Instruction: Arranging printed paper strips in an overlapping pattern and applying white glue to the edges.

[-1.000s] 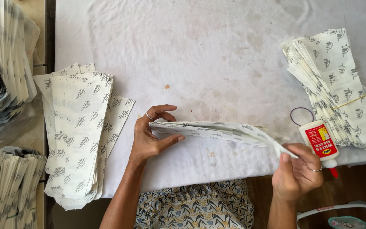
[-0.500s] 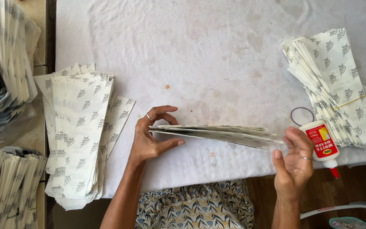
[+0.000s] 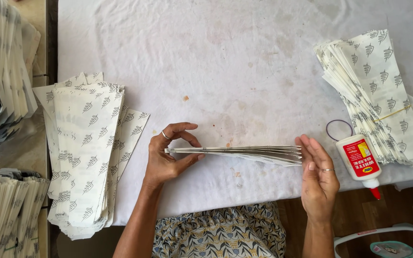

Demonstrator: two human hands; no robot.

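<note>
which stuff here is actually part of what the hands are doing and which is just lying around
In use: thin sheaf of paper sheets, left hand pinching one end, right hand flat against the other.

Lying about: glue bottle, rubber band, left paper stack, right paper stack.

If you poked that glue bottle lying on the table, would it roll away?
Probably a bit. The glue bottle lies on its side near the table's front edge, and its body looks rounded, so a push might roll it. The red nozzle end is narrower, so it would likely curve rather than go straight. It looks like light plastic, easy to nudge.
</note>
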